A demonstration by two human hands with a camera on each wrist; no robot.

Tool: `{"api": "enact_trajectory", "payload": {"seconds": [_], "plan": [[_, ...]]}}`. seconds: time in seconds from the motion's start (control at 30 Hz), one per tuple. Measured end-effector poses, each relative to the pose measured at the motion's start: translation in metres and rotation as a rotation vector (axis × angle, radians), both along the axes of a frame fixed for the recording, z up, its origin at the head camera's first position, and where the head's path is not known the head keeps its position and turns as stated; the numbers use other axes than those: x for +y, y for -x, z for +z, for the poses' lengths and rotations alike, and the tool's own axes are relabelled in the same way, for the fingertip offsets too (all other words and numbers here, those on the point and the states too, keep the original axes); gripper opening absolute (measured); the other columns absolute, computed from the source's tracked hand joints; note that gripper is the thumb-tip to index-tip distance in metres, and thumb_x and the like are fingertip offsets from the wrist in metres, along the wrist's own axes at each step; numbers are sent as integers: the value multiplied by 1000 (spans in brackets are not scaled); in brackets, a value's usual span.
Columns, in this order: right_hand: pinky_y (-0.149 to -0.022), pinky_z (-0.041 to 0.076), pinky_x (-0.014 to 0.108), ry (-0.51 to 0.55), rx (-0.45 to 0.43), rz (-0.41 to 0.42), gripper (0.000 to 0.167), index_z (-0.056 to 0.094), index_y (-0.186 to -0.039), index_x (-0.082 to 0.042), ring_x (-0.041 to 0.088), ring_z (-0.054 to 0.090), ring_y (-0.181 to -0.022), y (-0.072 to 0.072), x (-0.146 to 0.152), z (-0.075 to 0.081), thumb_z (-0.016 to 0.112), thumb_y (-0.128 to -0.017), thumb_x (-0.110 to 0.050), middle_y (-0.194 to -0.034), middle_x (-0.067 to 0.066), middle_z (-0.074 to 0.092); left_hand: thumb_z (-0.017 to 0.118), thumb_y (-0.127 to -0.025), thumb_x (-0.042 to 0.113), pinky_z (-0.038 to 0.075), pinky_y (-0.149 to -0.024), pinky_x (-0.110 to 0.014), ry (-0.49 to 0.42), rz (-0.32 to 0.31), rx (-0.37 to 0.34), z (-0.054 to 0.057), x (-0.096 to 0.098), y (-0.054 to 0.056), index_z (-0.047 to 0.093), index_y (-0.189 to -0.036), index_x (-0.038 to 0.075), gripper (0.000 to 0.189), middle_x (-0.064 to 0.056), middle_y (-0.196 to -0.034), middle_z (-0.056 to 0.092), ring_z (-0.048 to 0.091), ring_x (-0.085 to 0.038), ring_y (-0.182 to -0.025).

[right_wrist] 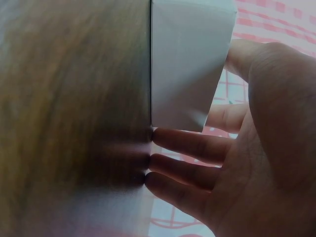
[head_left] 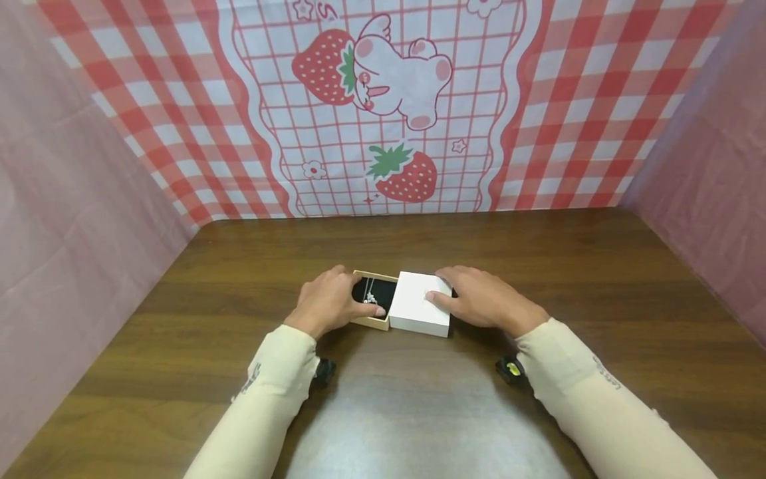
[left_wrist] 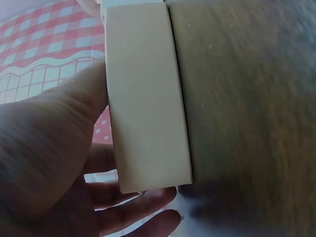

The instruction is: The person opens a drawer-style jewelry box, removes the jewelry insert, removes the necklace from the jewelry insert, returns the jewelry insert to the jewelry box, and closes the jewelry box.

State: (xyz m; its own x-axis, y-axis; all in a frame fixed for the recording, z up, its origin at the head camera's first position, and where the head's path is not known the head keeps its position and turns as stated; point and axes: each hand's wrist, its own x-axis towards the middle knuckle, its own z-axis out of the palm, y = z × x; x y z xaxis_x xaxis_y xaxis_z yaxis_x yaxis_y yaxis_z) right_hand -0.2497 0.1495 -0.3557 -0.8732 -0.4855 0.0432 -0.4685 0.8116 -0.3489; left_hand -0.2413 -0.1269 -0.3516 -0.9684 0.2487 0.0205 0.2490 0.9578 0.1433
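Observation:
A tan jewelry box tray with a black insert lies on the table. On the insert rests a silver necklace. My left hand grips the tray's left end, thumb across the near corner, fingers round the far side and partly hidden. In the left wrist view the tray's plain side faces me. Right against the tray stands a white box lid; whether it overlaps the tray I cannot tell. My right hand holds the lid's right end, its thumb on top and the other fingers behind.
The brown wooden table spreads all round the box. Behind it hangs a red-and-white checked cloth with strawberries and a cartoon animal. Pink cloth closes off both sides. A dark wrist device sits under each cuff.

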Motion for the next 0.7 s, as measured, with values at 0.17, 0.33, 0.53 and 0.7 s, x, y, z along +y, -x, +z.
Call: {"api": "enact_trajectory", "payload": {"seconds": [0.17,0.33,0.53,0.7], "plan": [[-109,37,55,-1,-21,-2,67,50,-143,1,36,49,-132,0,0,1,53,-100,-50,-141,20,54,75,-74,70,51,-79,-48,-44,13,-44,-1,2,1,63,-136,16,83,-6,-109,59,56,-23,-98],[-109,36,55,0,-42,-10,67,50,-144,0,36,48,-133,-1,0,3,54,-100,-49,-143,19,53,79,-75,64,49,-84,-48,-95,36,-79,0,4,1,63,-135,12,81,-7,-118,58,53,-23,-103],[-110,35,55,-1,-41,-10,67,49,-145,0,36,47,-134,-1,0,3,54,-100,-49,-143,19,53,81,-75,60,50,-88,-48,-111,44,-80,0,7,2,63,-132,6,81,-9,-126,56,52,-23,-107],[-109,36,54,-2,-39,-6,67,50,-144,0,35,48,-133,0,0,2,54,-100,-50,-142,19,54,82,-75,59,50,-89,-49,-116,42,-68,-2,7,2,63,-128,3,80,-10,-125,56,53,-24,-108]]}}
